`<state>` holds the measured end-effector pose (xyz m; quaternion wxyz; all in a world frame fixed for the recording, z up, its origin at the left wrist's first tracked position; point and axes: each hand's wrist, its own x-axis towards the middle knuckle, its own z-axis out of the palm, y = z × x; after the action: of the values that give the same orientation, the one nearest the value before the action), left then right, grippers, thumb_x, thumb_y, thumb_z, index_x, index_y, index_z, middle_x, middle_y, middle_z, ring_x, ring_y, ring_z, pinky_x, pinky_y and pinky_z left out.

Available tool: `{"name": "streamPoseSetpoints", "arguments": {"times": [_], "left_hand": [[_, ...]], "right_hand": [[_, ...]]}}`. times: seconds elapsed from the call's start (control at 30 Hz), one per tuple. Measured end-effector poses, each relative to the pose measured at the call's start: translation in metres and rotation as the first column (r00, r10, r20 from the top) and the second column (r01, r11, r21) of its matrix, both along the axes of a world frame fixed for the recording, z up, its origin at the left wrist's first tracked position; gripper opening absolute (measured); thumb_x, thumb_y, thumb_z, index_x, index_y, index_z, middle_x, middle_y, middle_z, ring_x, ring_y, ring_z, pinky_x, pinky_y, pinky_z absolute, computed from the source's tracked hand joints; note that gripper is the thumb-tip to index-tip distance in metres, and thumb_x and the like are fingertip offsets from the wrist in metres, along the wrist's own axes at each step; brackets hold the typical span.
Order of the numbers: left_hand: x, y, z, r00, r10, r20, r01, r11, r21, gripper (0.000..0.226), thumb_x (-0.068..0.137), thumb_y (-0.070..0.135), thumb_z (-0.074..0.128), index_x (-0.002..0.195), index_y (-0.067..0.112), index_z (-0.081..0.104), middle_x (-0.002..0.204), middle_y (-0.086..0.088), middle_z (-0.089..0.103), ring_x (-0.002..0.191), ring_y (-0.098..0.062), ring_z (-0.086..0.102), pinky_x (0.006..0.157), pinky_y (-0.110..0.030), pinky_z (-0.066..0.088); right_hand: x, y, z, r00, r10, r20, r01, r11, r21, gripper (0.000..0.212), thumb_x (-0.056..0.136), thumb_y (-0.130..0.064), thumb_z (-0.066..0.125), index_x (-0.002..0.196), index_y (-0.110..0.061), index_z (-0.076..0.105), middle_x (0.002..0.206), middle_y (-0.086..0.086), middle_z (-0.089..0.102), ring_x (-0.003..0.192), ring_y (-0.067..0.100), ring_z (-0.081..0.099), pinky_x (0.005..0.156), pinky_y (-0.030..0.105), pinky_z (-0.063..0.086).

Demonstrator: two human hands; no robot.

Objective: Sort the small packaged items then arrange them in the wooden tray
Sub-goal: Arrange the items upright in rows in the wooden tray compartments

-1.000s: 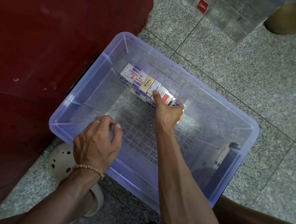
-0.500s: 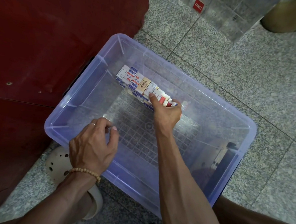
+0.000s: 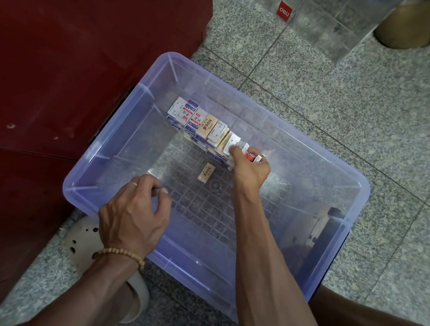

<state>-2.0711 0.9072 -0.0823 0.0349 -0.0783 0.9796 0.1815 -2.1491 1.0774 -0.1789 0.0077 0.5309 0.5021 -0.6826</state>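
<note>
Right hand [image 3: 251,168] is gripping small boxes at the near end of the box row [image 3: 201,125] along the bin's [image 3: 329,248] far wall. Loose tan packet [image 3: 206,172] is lying mid-floor. Left hand [image 3: 132,214] is hovering over the near rim, fingers loosely curled, holding nothing.

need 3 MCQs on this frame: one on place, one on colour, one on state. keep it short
1. Where does the single loose tan packet lie?
A. On the grid floor of the translucent purple plastic bin, apart from the row
B. On the granite floor outside the bin
C. In the left hand

2. What colour is the square label on the clear box at the top of the view?
A. Green
B. Red
C. Yellow

3. What is the right hand doing?
A. Hanging open above the bin
B. Resting flat on the bin's rim
C. Gripping small packets at the near end of the row of small packets

Answers:
1 A: it sits alone on the grid, with a gap to the row.
2 B: the label is red with white letters.
3 C: its fingers are curled round packets there, while the left hand holds nothing.
</note>
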Motion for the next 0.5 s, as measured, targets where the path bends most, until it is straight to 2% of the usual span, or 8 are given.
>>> {"name": "streamPoseSetpoints", "arguments": {"times": [0.13, 0.23, 0.3, 0.4, 0.5], "left_hand": [[0.001, -0.001, -0.001, 1.000, -0.007, -0.012, 0.007, 1.000, 0.012, 0.012, 0.083, 0.027, 0.051, 0.085, 0.019, 0.060, 0.080, 0.001, 0.066, 0.072, -0.025, 0.063, 0.057, -0.028, 0.038], [0.001, -0.002, -0.001, 1.000, -0.006, -0.014, 0.006, 1.000, 0.010, 0.012, 0.083, 0.028, 0.051, 0.084, 0.019, 0.059, 0.079, 0.002, 0.064, 0.071, -0.024, 0.062, 0.056, -0.028, 0.038], [0.001, -0.001, -0.001, 1.000, 0.001, -0.014, 0.000, 1.000, 0.013, 0.011, 0.083, 0.028, 0.051, 0.083, 0.019, 0.058, 0.078, 0.002, 0.063, 0.070, -0.024, 0.061, 0.055, -0.030, 0.041], [0.000, -0.001, -0.001, 1.000, -0.004, -0.017, 0.005, 1.000, 0.016, 0.012, 0.083, 0.028, 0.052, 0.084, 0.018, 0.059, 0.079, 0.001, 0.064, 0.070, -0.025, 0.061, 0.054, -0.033, 0.045], [0.000, 0.000, 0.000, 1.000, -0.006, -0.011, 0.006, 1.000, 0.008, 0.006, 0.086, 0.023, 0.059, 0.086, 0.017, 0.059, 0.081, -0.002, 0.064, 0.073, -0.028, 0.062, 0.056, -0.034, 0.044]], "right_hand": [[0.002, 0.007, 0.000, 0.998, 0.055, -0.028, -0.057, 0.995, -0.083, 0.043, 0.074, -0.002, 0.082, 0.112, 0.001, 0.061, 0.089, 0.018, 0.075, 0.068, 0.022, 0.071, 0.060, 0.027, 0.056], [0.007, 0.010, 0.006, 1.000, 0.009, -0.029, -0.013, 0.988, -0.155, 0.037, 0.076, -0.001, 0.080, 0.109, -0.001, 0.062, 0.081, 0.012, 0.073, 0.054, 0.012, 0.065, 0.046, 0.021, 0.048], [0.014, 0.014, 0.011, 0.999, -0.028, -0.044, 0.017, 0.973, -0.230, 0.030, 0.078, -0.004, 0.077, 0.106, -0.004, 0.064, 0.083, 0.012, 0.071, 0.053, 0.013, 0.061, 0.042, 0.021, 0.041], [0.026, 0.019, 0.023, 0.994, -0.073, -0.081, 0.041, 0.938, -0.344, 0.011, 0.084, -0.003, 0.070, 0.094, -0.006, 0.066, 0.087, 0.013, 0.072, 0.063, 0.019, 0.064, 0.045, 0.023, 0.043], [0.037, 0.021, 0.042, 0.981, -0.119, -0.151, 0.039, 0.891, -0.452, 0.006, 0.089, -0.003, 0.065, 0.091, -0.008, 0.067, 0.086, 0.011, 0.073, 0.069, 0.021, 0.069, 0.055, 0.027, 0.051]]}}
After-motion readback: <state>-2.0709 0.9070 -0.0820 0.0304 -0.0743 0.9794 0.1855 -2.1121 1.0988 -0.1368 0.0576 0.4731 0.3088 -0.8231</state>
